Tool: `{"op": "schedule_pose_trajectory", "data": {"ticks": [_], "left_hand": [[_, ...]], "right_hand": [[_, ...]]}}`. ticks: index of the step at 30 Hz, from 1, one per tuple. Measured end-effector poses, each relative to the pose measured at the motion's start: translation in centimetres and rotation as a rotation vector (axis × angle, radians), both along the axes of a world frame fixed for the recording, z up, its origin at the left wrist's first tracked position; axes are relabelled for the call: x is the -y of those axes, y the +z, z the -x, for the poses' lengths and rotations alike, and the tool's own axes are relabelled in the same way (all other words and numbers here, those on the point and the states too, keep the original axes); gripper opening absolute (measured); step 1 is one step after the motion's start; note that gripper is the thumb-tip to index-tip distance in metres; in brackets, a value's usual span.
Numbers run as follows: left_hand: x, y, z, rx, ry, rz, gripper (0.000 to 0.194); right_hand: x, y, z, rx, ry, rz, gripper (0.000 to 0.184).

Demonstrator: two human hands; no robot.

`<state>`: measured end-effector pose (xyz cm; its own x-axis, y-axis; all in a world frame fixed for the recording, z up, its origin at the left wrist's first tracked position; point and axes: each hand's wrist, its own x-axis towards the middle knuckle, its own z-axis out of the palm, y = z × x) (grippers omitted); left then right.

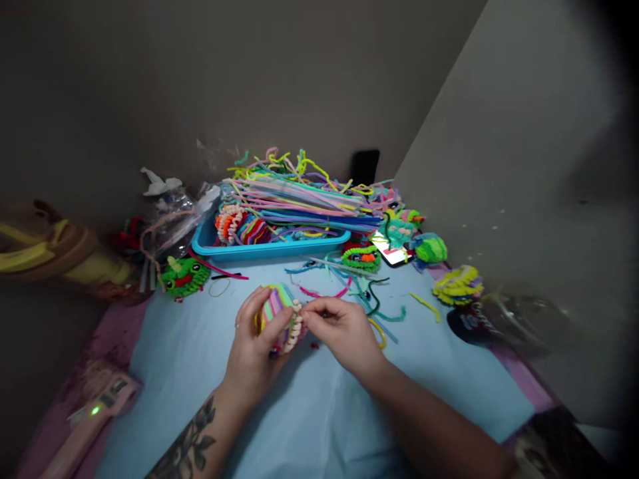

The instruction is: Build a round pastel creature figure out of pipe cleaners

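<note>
A rounded pipe-cleaner craft (274, 305) with yellow, green, purple and pink stripes is in my left hand (253, 336), the fingers wrapped behind it and the thumb pressed on its front. A coiled cream pipe cleaner (295, 327) runs down its right edge. At that edge my right hand (344, 330) is closed in a pinch, thumb and forefinger together on the cream coils; the exact bit between the fingertips is too small to make out. Both hands are just above the light blue cloth (319, 412), with a small red bit (314, 345) below the craft.
Behind stands a blue tray (269, 251) heaped with pipe cleaners (299, 196). A green pipe-cleaner figure (184, 278) lies left, a lit phone (392, 249) and a yellow figure (458, 286) right. A pink glue gun (94, 416) with a green light rests front left.
</note>
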<state>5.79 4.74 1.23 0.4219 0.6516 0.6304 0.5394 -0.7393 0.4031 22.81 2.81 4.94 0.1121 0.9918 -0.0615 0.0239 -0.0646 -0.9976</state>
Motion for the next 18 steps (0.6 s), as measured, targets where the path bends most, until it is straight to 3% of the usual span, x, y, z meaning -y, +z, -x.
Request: {"op": "schedule_pose_trajectory", "data": {"ticks": [10,18], "left_hand": [[0.0,0.2,0.0,-0.019,-0.072,0.105,0.064],[0.0,0.4,0.1,-0.022,-0.105,0.252,0.064]], "right_hand": [[-0.6,-0.5,-0.7,-0.021,0.095,0.014,0.013],[-0.5,-0.2,-1.2,0.209,0.105,-0.074,0.012]]}}
